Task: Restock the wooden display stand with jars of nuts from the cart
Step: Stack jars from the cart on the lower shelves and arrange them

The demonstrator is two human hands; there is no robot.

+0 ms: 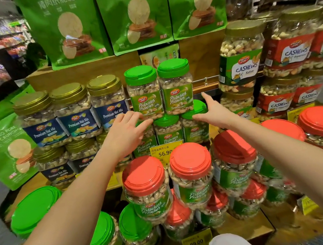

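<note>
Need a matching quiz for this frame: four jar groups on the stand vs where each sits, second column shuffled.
Things
1. Premium Nut Mix jars
2. green-lidded Pistachios pair
3. Cashews jars
4. red-lidded Pistachios jars

Places
A. front tier, nearest the camera
B. top of the middle stack, just beyond the left hand and right hand
C. right end of the stand
D. left of the left hand, gold lids, blue labels

Pairs: 1-D, 2-B, 3-C, 4-A
</note>
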